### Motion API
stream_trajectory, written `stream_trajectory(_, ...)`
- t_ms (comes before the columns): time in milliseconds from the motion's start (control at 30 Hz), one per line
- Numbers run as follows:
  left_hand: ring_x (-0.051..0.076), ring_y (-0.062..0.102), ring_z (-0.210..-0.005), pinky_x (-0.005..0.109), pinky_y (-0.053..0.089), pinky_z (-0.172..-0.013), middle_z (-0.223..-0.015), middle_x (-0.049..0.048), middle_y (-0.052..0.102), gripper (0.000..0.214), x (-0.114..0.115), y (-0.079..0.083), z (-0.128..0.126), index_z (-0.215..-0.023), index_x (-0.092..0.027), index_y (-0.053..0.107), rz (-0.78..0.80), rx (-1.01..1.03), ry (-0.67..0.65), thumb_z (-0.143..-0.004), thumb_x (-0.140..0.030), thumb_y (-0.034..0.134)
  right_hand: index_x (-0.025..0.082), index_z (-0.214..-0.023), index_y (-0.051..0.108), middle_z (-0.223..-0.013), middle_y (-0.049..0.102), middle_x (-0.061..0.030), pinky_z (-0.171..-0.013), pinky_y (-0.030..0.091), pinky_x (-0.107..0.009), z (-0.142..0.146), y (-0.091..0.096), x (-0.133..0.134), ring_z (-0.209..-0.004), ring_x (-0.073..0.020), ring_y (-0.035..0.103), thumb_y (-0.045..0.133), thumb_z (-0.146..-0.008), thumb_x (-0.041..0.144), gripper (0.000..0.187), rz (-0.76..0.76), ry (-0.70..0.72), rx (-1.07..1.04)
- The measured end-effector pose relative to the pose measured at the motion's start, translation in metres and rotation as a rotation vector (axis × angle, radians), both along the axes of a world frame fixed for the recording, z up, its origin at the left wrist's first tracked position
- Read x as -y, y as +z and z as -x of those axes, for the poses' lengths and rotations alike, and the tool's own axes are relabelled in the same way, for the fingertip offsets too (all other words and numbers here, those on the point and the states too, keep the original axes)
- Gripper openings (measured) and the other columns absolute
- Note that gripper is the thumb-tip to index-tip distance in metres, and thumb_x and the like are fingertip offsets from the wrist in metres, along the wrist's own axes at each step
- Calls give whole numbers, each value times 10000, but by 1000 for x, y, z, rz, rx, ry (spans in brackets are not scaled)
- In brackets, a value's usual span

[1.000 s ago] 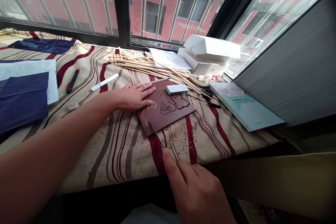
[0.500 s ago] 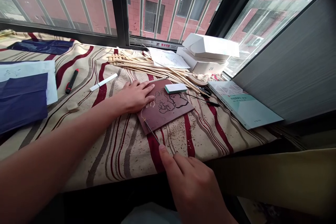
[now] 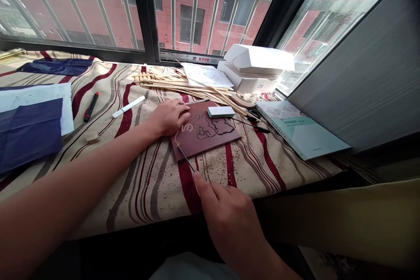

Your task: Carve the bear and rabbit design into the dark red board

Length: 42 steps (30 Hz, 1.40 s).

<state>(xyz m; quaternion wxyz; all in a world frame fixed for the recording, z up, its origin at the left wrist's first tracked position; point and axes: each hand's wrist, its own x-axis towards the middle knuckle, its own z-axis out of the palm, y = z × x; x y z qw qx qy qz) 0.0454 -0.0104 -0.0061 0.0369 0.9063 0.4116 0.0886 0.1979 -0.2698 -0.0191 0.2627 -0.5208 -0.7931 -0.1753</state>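
The left hand point(image 3: 169, 117) lies flat on the desk, fingers together, with the fingertips pressing down on the left edge of a brown carving board point(image 3: 210, 138). The board sits in the middle of the desk, on a striped cloth point(image 3: 147, 183), nearer the front edge than the window side. Outlines of two small animals are cut into its top.

The right hand point(image 3: 229, 214) is at the front edge of the desk. It is closed around the handle of a thin carving tool point(image 3: 185, 159), with the forefinger stretched along the shaft. The tool's tip rests on the board's near left corner, beside a pale curved groove. Fine shavings dot the cloth around the board.

A white and green block point(image 3: 221, 111) rests on the board's far edge. Behind it, a bundle of bamboo strips point(image 3: 183, 85) lies across the desk, with a sheet of paper point(image 3: 205, 75) over its far end. White boxes point(image 3: 256, 63) are stacked at the far right corner, and a teal booklet point(image 3: 302, 133) lies along the right edge. Towards the left are a white strip point(image 3: 128, 106), a red and black marker point(image 3: 91, 106), a small eraser point(image 3: 92, 137) and — at the left edge — dark blue carbon paper point(image 3: 29, 133).
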Motion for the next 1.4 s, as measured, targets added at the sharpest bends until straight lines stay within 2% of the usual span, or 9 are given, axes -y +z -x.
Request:
stream_trajectory(100,396,440,-1610,566,333,-1362,-1779,174,431,748,-9,11,14,-1627,-170,615,98,-72,-141,-1061,-613,406,77,-1272,760,-698,662,-16,-519,418,-362,-5,-2,-2,-518,-202,607,447,-928,-48,482,24,0,-1)
stream_trajectory(200,364,209,-1748,557,198,-1421,-1908,43,171,923,-25,27,38,-1742,-344,456,393,-166,-347,-922,-735,619,71,-1274,761,-693,657,-14,-512,417,-371,-7,-2,-2,-511,-209,602,440,-936,-47,481,18,9,-13)
stream_trajectory(267,353,141,-1770,549,160,-1429,-1920,-14,68,1060,-33,35,49,-1759,-428,397,507,-234,-379,-811,-742,751,65,-1262,763,-689,658,-12,-508,418,-369,-7,-1,0,-508,-205,602,441,-946,-50,465,11,20,-25)
stream_trajectory(333,361,74,-1781,562,123,-1430,-1920,-12,25,1146,-36,37,54,-1769,-439,368,492,-265,-383,-753,-737,808,59,-1256,761,-691,664,-9,-508,423,-366,-7,-1,2,-503,-201,604,449,-944,-59,456,9,30,-31)
stream_trajectory(467,384,61,-1779,588,90,-1429,-1918,43,46,1142,-29,25,50,-1784,-392,355,372,-244,-380,-804,-814,762,50,-1249,769,-683,663,-10,-499,423,-366,-7,3,5,-494,-205,614,480,-912,-65,459,2,24,-11)
stream_trajectory(567,399,72,-1776,603,91,-1426,-1916,62,72,1129,-20,18,47,-1789,-389,343,321,-234,-362,-840,-870,720,40,-1223,782,-658,647,-18,-485,392,-368,-5,7,6,-468,-210,600,479,-830,-79,510,-21,-13,28)
stream_trajectory(800,402,38,-1779,653,114,-1408,-1915,66,15,1089,-4,16,41,-1809,-411,258,288,-267,-298,-907,-840,693,32,-1198,767,-644,655,-20,-510,383,-345,2,14,10,-467,-188,601,478,-792,-78,511,-58,-64,62)
stream_trajectory(1000,443,34,-1771,692,130,-1394,-1911,82,-20,1114,-6,10,43,-1822,-408,192,260,-268,-322,-925,-880,655,47,-1190,774,-644,661,-16,-488,380,-344,1,15,10,-455,-188,593,484,-775,-79,522,-45,-67,94)
stream_trajectory(1400,470,68,-1762,673,166,-1394,-1913,81,2,1072,-8,4,46,-1808,-422,254,234,-228,-329,-928,-885,655,25,-1189,792,-630,643,-19,-482,352,-349,9,5,12,-438,-186,575,501,-766,-68,521,-55,-95,65)
